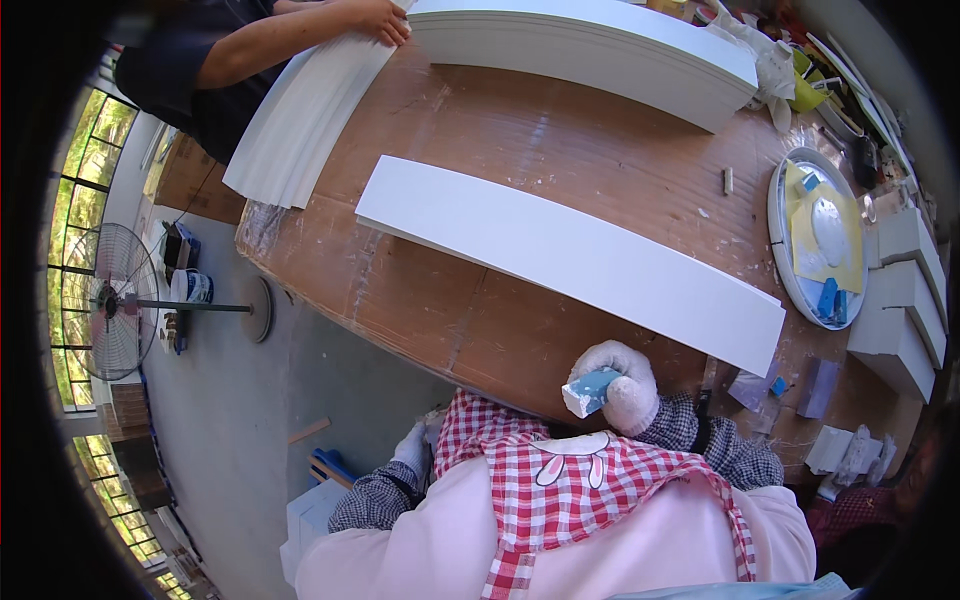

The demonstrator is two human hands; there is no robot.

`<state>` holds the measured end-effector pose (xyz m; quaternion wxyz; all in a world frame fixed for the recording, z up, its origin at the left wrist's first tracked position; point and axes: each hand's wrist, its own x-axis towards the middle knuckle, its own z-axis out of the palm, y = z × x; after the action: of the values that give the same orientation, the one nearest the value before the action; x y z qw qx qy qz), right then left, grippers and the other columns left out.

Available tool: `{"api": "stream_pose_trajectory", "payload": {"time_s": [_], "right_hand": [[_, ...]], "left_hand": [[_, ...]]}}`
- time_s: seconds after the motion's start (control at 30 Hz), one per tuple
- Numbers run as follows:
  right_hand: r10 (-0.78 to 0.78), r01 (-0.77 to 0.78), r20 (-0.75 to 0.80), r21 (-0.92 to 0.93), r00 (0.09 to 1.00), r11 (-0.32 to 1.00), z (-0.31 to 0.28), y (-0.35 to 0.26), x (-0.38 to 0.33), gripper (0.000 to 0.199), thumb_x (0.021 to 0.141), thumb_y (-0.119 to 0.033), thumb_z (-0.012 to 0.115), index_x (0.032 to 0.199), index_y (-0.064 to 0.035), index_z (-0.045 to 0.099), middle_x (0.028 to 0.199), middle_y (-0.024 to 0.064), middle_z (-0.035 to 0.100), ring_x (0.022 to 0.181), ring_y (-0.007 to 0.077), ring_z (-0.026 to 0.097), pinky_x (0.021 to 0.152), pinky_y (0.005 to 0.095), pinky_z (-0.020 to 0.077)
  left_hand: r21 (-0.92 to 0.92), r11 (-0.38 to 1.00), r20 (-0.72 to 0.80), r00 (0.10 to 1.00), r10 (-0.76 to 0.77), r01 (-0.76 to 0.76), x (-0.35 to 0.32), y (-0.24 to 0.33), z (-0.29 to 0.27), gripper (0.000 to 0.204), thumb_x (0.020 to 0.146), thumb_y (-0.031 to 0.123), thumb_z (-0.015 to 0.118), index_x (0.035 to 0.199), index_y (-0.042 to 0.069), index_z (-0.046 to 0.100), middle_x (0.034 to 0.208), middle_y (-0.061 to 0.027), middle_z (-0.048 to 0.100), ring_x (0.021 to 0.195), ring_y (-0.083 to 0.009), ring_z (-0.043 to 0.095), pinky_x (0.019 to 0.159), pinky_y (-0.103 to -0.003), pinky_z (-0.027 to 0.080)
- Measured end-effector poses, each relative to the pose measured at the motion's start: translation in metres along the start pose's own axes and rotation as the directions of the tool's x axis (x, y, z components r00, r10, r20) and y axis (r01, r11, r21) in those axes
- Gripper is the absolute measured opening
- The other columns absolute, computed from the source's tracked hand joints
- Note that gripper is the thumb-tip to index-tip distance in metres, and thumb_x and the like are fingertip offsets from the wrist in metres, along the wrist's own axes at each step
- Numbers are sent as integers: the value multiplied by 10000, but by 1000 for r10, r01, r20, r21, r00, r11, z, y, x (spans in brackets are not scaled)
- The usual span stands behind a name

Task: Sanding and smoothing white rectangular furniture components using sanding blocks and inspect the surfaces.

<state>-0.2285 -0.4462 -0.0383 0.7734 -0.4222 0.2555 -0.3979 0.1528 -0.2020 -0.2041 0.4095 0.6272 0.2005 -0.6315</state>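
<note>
My right hand [630,392], in a white knit glove, is closed around a blue sponge block [590,391] whose near end is coated white. It is held at the table's near edge, just short of a long white board [570,262]. That board lies slantwise across the brown table, and at least one more seems to lie under it. Low at my left side, beside the checked apron [485,430], is my gloved left hand [411,448]. Its fingers are too hidden to read, and nothing shows in it.
A round tray [776,222] at the right holds a yellow sheet, white paste and blue sponge pieces. White boards [590,55] are stacked at the back. A co-worker's hand [378,20] rests on more boards [305,120]. A standing fan [115,300] is at left.
</note>
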Motion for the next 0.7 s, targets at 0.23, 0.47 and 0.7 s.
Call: {"api": "stream_pose_trajectory", "payload": {"time_s": [0.23,0.47,0.7], "right_hand": [[-67,58,-89,-100,994,993,6,3,3,670,855,-650,675,985,5,618,882,113,679,733,157,651,644,273,532],[-117,98,-88,-195,989,976,12,6,2,662,890,-642,632,982,13,596,863,133,666,701,162,633,610,280,515],[-193,102,-232,-356,953,929,28,6,5,652,886,-644,635,969,2,618,877,120,673,725,168,646,640,283,522]], "left_hand": [[234,972,-128,991,47,-16,-1,1,-11,506,1023,389,513,1327,-15,543,1221,-165,645,1105,-274,631,987,-373,491],[80,996,1,999,-50,50,28,-1,-46,589,1011,470,500,1356,-6,551,1313,-176,627,1126,-298,629,1004,-394,481],[409,885,-69,975,-212,222,31,46,-46,563,1025,484,433,1332,24,542,1252,-190,653,1073,-316,658,986,-419,494]]}}
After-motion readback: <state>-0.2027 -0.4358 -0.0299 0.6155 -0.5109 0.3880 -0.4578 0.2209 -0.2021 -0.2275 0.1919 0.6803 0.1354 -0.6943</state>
